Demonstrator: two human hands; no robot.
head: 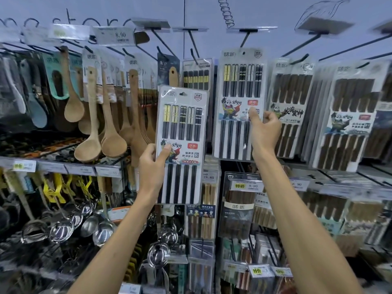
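Note:
I stand before a store wall of hanging kitchenware. My left hand (151, 166) grips a clear pack of black chopsticks (182, 132) by its lower left edge, thumb on the front label, holding it upright and free of any hook. My right hand (265, 130) pinches the right edge of a matching pack of black chopsticks (237, 90), thumb on its label. That pack still hangs from a black peg hook (244, 42) at its top hole.
Wooden spoons and spatulas (110, 115) hang to the left, brown wooden chopstick packs (292, 102) to the right. Steel ladles (101, 228) and more chopstick packs (239, 209) fill the lower rows. Price tags (115, 35) and bare hooks jut out overhead.

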